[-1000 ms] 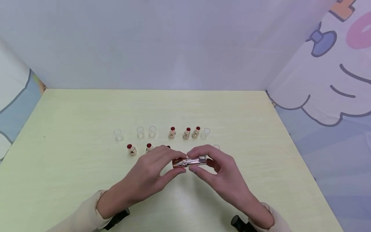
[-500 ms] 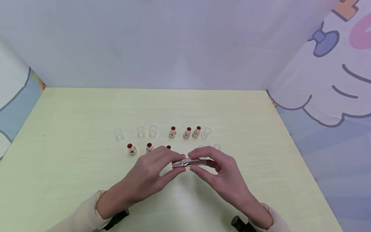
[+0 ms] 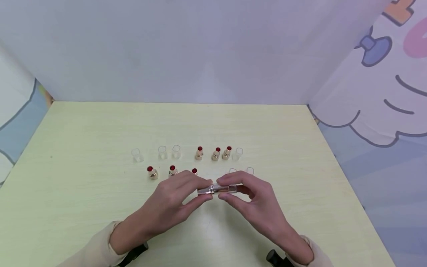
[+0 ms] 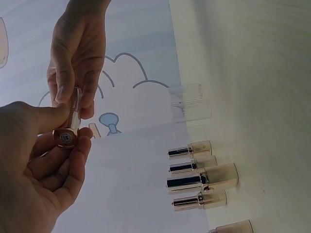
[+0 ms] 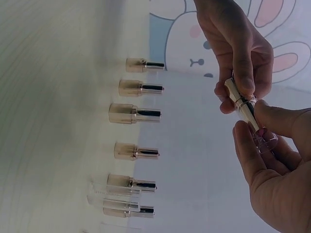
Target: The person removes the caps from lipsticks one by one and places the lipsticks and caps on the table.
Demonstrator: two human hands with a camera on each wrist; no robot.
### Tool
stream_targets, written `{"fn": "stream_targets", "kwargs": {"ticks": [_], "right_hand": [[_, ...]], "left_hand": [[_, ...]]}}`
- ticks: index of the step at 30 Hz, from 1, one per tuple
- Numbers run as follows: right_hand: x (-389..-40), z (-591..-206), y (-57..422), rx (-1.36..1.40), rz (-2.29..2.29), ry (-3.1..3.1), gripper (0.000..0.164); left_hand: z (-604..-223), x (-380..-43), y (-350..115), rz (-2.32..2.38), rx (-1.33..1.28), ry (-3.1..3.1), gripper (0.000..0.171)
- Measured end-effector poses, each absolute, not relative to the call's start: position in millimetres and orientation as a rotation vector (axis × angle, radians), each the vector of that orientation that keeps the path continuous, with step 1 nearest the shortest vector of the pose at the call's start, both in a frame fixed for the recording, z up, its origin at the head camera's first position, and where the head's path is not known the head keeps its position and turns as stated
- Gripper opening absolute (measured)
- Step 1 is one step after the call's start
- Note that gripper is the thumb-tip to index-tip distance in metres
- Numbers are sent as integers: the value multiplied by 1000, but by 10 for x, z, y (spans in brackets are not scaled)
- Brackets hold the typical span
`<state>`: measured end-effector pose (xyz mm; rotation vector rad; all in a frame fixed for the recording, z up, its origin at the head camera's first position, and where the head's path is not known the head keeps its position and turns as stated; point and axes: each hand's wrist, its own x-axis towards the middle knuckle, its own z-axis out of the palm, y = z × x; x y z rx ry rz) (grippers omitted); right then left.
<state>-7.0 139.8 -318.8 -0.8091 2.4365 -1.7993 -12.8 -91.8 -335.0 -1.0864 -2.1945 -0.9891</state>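
A shiny gold lipstick tube [image 3: 212,190] is held level between both hands above the table. My left hand [image 3: 171,196] pinches its base end with thumb and fingers, and the round label on the bottom [image 4: 66,138] faces the left wrist view. At the other end, my right hand [image 3: 257,198] pinches a clear cap [image 5: 265,141], which sits around the tube's narrower part. Red shows inside the cap in the right wrist view. Whether the cap is fully seated I cannot tell.
Several uncapped gold tubes with red tops, such as this tube [image 3: 152,172], stand upright beyond the hands. Clear caps [image 3: 137,155] stand at the left and right of them. The pale wooden table [image 3: 83,129] meets a plain backdrop [image 3: 173,52] behind.
The held lipstick tube has turned about its length, and its surface reflections have changed. Both hands keep their pinch and have sunk very slightly in the head view.
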Motion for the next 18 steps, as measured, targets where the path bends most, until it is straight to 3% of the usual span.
{"fn": "stream_targets", "kwargs": {"ticks": [18], "right_hand": [[-73, -3251, 1402, -795, -1745, 2466, 27]], "left_hand": [[-3409, -129, -944, -999, -1107, -2210, 24]]}}
